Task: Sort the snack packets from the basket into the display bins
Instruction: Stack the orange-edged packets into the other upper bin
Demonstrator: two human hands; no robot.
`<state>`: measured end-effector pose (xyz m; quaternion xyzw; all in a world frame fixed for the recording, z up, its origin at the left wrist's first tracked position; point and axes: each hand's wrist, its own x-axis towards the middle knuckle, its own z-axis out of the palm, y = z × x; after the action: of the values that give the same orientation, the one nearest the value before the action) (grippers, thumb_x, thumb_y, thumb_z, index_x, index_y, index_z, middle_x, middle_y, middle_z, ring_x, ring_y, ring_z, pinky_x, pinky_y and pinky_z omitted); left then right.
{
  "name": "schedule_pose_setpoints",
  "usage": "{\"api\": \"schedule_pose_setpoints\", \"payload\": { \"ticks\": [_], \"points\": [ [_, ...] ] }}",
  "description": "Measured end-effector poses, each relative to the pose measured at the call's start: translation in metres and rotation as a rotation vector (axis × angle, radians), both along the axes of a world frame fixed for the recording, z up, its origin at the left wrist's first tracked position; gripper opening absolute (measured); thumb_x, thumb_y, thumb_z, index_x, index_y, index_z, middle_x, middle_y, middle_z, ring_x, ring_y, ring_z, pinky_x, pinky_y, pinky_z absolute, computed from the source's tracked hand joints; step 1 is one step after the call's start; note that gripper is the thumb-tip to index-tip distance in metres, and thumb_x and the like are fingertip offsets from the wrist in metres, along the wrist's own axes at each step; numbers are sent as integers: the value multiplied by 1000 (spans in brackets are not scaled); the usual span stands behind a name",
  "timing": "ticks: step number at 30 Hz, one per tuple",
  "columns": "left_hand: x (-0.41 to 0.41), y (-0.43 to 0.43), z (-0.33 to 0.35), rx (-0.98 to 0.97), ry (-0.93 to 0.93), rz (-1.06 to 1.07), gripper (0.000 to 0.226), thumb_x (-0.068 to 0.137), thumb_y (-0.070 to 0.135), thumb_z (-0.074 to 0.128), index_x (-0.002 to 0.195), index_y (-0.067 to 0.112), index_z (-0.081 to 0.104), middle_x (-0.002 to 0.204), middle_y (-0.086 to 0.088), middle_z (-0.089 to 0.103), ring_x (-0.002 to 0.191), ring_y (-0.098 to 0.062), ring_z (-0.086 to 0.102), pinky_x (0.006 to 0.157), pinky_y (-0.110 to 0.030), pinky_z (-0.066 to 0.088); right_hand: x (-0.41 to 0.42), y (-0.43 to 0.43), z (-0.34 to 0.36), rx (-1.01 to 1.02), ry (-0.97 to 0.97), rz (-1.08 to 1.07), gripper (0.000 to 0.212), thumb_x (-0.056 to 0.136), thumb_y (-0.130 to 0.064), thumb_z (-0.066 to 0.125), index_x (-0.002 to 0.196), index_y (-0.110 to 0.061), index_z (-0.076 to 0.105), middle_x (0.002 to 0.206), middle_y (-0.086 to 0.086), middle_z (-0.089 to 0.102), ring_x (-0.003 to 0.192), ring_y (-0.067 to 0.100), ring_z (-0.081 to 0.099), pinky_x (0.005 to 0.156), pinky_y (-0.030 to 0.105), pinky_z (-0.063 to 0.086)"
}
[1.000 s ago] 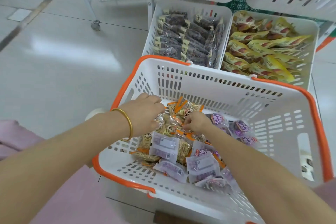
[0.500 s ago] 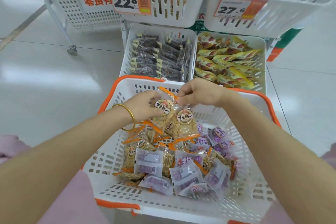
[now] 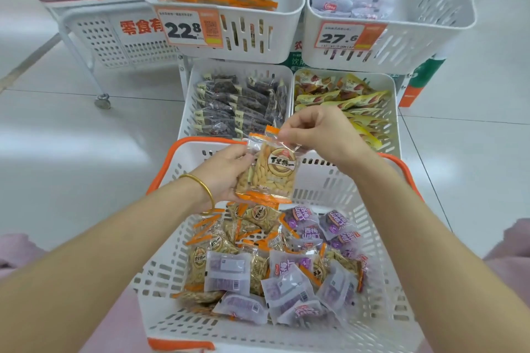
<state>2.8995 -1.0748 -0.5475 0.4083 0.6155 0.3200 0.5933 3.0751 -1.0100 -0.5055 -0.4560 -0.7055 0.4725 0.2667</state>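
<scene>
Above the far end of the basket [image 3: 206, 140], we see one packet [image 3: 269, 172] held up in both hands, clear of the heap below. Its front is clear film over pale yellow kernels. It has a round brown-and-cream label with dark characters, and orange strips seal the top and bottom.

The left hand [image 3: 220, 173] cradles it from the left, thumb on the front edge and fingers curled behind. The right hand [image 3: 324, 135] pinches the crinkled top corner between thumb and fingertips.

In the basket, more of these packets lie mixed with purple packets [image 3: 334, 222], some face down and showing barcodes. We cannot see the left fingers behind the packet, and the heap overlaps too much to count.

The contents of the top-right bin [image 3: 415, 46] are blurred pale wrappers. The small print on the price tags [image 3: 189, 27] is unreadable. The frame cuts off the basket's near edge.
</scene>
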Motion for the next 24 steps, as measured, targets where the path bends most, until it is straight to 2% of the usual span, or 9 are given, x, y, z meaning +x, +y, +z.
{"api": "schedule_pose_setpoints", "payload": {
  "ticks": [2, 5, 9, 11, 13, 16, 18, 20, 24],
  "points": [
    [6, 1, 6, -26, -134, 33, 29, 102, 31, 34, 116, 18, 55, 107, -15, 66, 83, -26, 64, 69, -43, 58, -7, -3, -2, 108, -19, -40, 9, 81, -11, 72, 75, -5, 70, 54, -6, 54, 43, -2, 44, 47, 9, 36],
    [7, 3, 10, -38, -259, -21, 41, 94, 50, 41, 118, 20, 55, 111, -14, 65, 89, -25, 65, 78, -45, 56, -11, -1, -5, 190, -37, -60, 9, 81, -14, 73, 74, -9, 69, 57, -6, 54, 45, -1, 43, 47, 8, 34],
    [5, 4, 7, 93, -28, -139, 67, 65, 44, 81, 121, 22, 51, 108, -7, 67, 95, -18, 65, 89, -41, 53, -16, 1, -7, 239, -23, -79, 8, 81, -15, 73, 74, -13, 69, 57, -10, 54, 47, -2, 46, 48, 9, 36],
    [5, 5, 6, 143, 18, -129, 67, 65, 38, 82, 121, 22, 50, 110, -4, 66, 102, -20, 63, 95, -42, 49, -16, 4, -8, 273, -49, -92, 7, 82, -19, 72, 77, -16, 70, 58, -9, 52, 51, 0, 45, 49, 10, 35],
    [3, 7, 10, 184, 54, -116, 47, 76, 29, 76, 116, 24, 50, 110, -1, 65, 103, -19, 61, 96, -38, 48, -14, 9, -7, 283, -116, -104, 10, 87, -28, 66, 90, -19, 68, 68, -7, 54, 61, 2, 47, 56, 14, 39],
    [-3, 14, 24, 264, 146, -156, 40, 81, 28, 69, 114, 26, 45, 107, 6, 60, 97, -8, 59, 86, -24, 50, -12, 17, 2, 24, -97, -6, 30, 92, -39, 54, 114, -20, 60, 95, -8, 61, 81, 8, 59, 66, 28, 56],
    [-10, 21, 39, 304, 229, -181, 43, 83, 29, 68, 115, 24, 40, 99, 9, 55, 86, -1, 55, 70, -13, 47, -15, 23, 13, -191, -8, 113, 30, 90, -36, 57, 115, -18, 59, 95, -7, 66, 78, 9, 64, 63, 33, 59],
    [-22, 32, 54, 336, 313, -169, 46, 83, 30, 68, 116, 21, 38, 96, 8, 53, 82, -3, 54, 67, -16, 47, -25, 32, 28, -263, 38, 196, 27, 87, -27, 63, 111, -16, 59, 89, -2, 69, 73, 13, 68, 63, 35, 59],
    [-45, 61, 86, 445, 312, -47, 62, 76, 27, 75, 121, 21, 33, 108, 5, 53, 94, -5, 56, 77, -23, 53, -55, 63, 73, -101, -6, 212, 23, 82, -17, 70, 104, -17, 62, 96, 12, 69, 78, 19, 68, 61, 28, 58]
  ]
}}
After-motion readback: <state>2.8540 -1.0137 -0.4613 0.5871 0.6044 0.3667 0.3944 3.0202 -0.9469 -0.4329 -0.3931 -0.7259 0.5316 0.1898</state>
